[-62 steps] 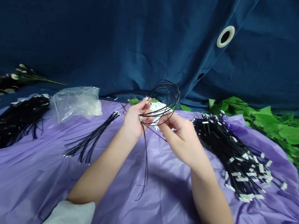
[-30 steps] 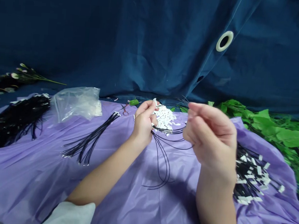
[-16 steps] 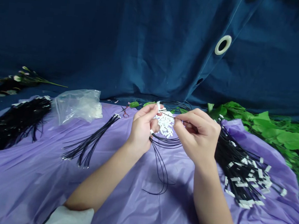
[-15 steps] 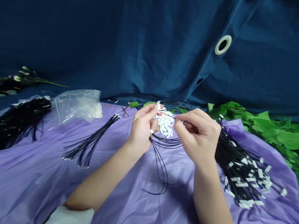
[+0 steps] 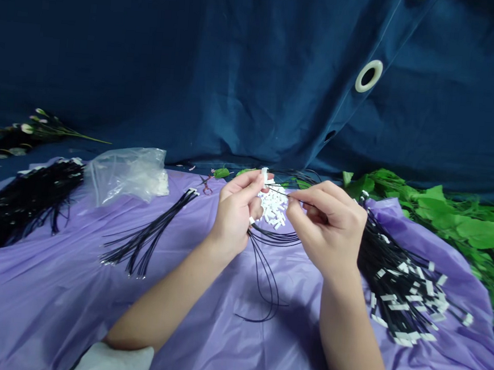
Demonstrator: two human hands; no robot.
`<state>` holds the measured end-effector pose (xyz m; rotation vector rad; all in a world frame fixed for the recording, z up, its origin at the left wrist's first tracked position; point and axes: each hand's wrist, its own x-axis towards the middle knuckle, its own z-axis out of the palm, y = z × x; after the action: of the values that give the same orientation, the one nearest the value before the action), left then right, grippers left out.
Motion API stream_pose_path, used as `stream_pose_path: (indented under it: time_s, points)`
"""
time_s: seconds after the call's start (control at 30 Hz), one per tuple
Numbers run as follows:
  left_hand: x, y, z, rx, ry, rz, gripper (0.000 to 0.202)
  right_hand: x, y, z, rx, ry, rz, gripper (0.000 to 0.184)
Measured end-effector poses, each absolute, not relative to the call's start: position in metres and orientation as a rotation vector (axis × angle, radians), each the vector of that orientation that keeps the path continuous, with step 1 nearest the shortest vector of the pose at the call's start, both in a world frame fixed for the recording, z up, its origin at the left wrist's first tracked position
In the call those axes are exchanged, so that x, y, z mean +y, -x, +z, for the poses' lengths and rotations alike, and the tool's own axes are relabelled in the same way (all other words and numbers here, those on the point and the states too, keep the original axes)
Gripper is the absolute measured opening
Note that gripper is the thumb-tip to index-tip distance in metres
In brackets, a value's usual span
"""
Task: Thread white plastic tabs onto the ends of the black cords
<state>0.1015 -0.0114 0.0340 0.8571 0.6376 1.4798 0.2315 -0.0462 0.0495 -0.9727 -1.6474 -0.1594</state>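
My left hand [image 5: 235, 214] is closed on a small white clip [image 5: 265, 175] pinched at its fingertips, with a bunch of thin black cords [image 5: 266, 260] held lower in the same fingers; the cords loop down onto the purple sheet [image 5: 201, 329]. My right hand [image 5: 329, 225] pinches the end of one black cord [image 5: 277, 192] and holds it up to the white clip. Just behind both hands lies a small heap of white clips [image 5: 272, 207].
A large pile of black cords with white clips [image 5: 397, 276] lies at the right. A loose bundle of black cords [image 5: 149, 234], a clear plastic bag [image 5: 128, 171] and another black pile [image 5: 19, 201] lie at the left. Green leaves [image 5: 450, 212] and a blue curtain [image 5: 239, 70] stand behind.
My right hand came down from a raised spot and moved left to meet my left hand at the clip. The cord loop that stood up earlier now lies low on the sheet.
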Motion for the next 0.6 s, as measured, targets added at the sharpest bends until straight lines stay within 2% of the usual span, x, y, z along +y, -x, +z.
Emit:
stream_pose_path:
  time_s: [0.27,0.6]
  points:
    - [-0.0129,-0.1018,0.0357,0.667,-0.867,1.423,0.020,-0.0434,-0.2327,0.0455,-1.737,0.858,-0.648,0.008]
    - [-0.0130,-0.1016,0.0354,0.641,-0.862,1.374,0.019,-0.0408,-0.2344,0.0450,-1.786,0.864,-0.548,0.004]
